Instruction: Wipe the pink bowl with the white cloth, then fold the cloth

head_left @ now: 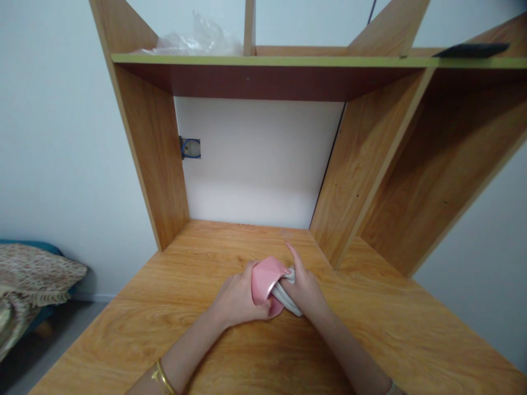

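Note:
A glossy pink cup or bowl (264, 278) is tilted on its side just above the desk, its opening turned to the right. My left hand (239, 299) is wrapped around it from the left, with the thumb at the lower rim. A pale grey cloth (287, 299) is bunched at the opening and partly inside. My right hand (303, 288) presses the cloth into the opening, its index finger pointing up and away. The other right fingers are partly hidden by the cloth and the rim.
Beneath my hands lies a wooden desk top (173, 291). Upright wooden panels carry a shelf (263, 60) above it, with a clear plastic bag (197, 41) and a dark flat object (473, 51). An open socket box (191, 148) is in the back wall. A fringed blanket (37, 269) lies at left.

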A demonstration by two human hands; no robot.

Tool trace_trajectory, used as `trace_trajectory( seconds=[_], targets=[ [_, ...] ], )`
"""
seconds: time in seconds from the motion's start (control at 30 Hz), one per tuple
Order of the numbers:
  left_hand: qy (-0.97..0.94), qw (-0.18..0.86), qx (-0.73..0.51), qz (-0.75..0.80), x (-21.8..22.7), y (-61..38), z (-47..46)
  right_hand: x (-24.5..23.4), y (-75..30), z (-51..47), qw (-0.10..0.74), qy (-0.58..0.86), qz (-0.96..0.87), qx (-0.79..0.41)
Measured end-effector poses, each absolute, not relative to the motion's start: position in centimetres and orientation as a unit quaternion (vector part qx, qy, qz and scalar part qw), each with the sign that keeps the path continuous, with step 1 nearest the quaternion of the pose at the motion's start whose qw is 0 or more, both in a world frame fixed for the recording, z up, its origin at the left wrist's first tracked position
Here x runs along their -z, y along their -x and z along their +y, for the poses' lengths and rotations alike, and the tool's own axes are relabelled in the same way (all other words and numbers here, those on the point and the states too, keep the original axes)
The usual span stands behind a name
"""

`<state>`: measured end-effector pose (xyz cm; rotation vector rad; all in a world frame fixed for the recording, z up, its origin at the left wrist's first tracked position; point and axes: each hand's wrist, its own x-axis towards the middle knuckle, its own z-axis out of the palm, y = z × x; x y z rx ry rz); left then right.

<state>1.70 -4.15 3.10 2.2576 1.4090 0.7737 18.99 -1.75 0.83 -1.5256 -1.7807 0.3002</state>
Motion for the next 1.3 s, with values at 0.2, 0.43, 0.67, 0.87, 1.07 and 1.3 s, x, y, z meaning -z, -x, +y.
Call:
trace_trajectory(
  seconds=[0.2,0.43,0.67,0.87,1.07,1.3],
  targets=[
    [-0.773,0.225,-0.338,0.487,-1.9,-1.2,-3.2,-0.4,-19.0,-1.4,0.462,0.583,-0.640,-0.194],
    [-0.751,0.309,-0.429,0.395,-0.5,-2.1,-2.9,-0.4,-18.3,-0.9,0.588,0.508,-0.558,-0.292],
    [-0.739,0.272,-0.428,0.443,-0.9,-2.4,-3.1,-0.4,-17.8,-0.9,0.577,0.544,-0.543,-0.277],
    [-0.747,0.201,-0.368,0.516,-1.8,-2.3,-3.7,-1.0,-18.7,-0.9,0.513,0.605,-0.570,-0.214],
    [-0.773,0.119,-0.304,0.544,-2.3,-1.7,-3.7,-1.2,-18.8,-1.4,0.443,0.604,-0.635,-0.189],
    [-0.776,0.132,-0.337,0.517,-1.8,-0.9,-3.2,-1.4,-18.2,-2.1,0.472,0.539,-0.650,-0.253]
  ],
)
